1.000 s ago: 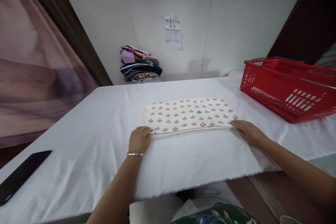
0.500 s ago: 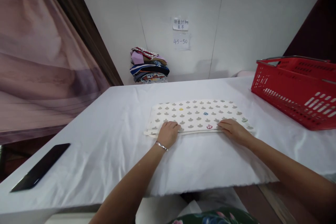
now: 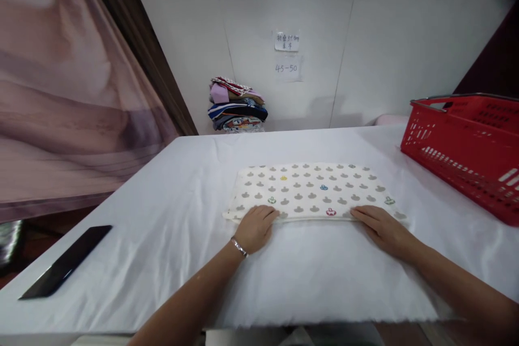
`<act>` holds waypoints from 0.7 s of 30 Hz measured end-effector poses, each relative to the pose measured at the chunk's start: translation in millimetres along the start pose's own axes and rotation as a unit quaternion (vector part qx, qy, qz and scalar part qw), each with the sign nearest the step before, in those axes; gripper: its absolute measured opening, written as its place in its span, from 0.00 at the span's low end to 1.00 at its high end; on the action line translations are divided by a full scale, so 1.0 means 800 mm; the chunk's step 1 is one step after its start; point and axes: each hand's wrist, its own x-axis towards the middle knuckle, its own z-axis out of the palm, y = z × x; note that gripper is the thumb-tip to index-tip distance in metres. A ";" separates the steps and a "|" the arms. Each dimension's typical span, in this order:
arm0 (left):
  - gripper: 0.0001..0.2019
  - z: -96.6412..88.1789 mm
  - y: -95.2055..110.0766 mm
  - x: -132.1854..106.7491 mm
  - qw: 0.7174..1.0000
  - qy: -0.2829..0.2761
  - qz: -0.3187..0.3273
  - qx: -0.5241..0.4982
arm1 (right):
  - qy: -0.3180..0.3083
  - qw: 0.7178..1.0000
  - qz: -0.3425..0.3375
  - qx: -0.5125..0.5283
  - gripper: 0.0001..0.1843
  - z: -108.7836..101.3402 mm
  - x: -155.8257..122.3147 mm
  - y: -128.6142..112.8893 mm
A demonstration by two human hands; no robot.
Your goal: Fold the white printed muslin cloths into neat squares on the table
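A folded cream cloth (image 3: 308,189) lies flat in front of me, printed with rows of grey mushroom-like shapes and a few yellow, blue, red and green ones. At the left part of its near edge, my left hand (image 3: 255,227) has its fingers over the top and closed on the fabric. A silvery bracelet (image 3: 239,246) circles that wrist. My right hand (image 3: 383,230) is closed on the same edge toward the right corner, fingers close together. The undersides of both hands are hidden.
A white-covered table (image 3: 162,216) bears the cloth. On the right stands a red plastic basket (image 3: 466,151); a dark flat object (image 3: 67,262) lies at the left. Behind is a stack of folded fabrics (image 3: 237,108) by the wall. A pink curtain (image 3: 81,97) hangs at left.
The view has shifted slightly, so the cloth and basket appear lower and further right. Both hands remain at the cloth's near edge, a little farther apart.
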 end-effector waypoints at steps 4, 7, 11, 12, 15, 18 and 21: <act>0.28 -0.012 -0.014 -0.015 0.998 -0.014 -0.047 0.040 | -0.012 0.999 0.011 -0.032 0.25 0.000 -0.020 0.031; 0.30 -0.019 -0.025 -0.025 0.994 -0.026 -0.081 0.068 | -0.037 0.998 0.018 -0.051 0.27 -0.004 -0.028 0.046; 0.27 -0.023 -0.033 -0.029 0.991 -0.039 -0.096 0.086 | -0.068 0.995 0.018 -0.068 0.30 -0.009 -0.030 0.048; 0.27 -0.023 -0.033 -0.027 0.991 -0.041 -0.095 0.088 | -0.068 0.995 0.019 -0.073 0.30 -0.008 -0.029 0.048; 0.26 -0.023 -0.033 -0.023 0.990 -0.050 -0.092 0.091 | -0.052 0.994 0.022 -0.092 0.30 -0.002 -0.025 0.048; 0.27 -0.021 -0.035 -0.021 0.990 -0.060 -0.091 0.093 | -0.040 0.993 0.027 -0.109 0.29 0.005 -0.023 0.054; 0.27 -0.024 -0.042 -0.021 0.990 -0.053 -0.080 0.102 | -0.025 0.992 0.026 -0.120 0.27 0.004 -0.018 0.063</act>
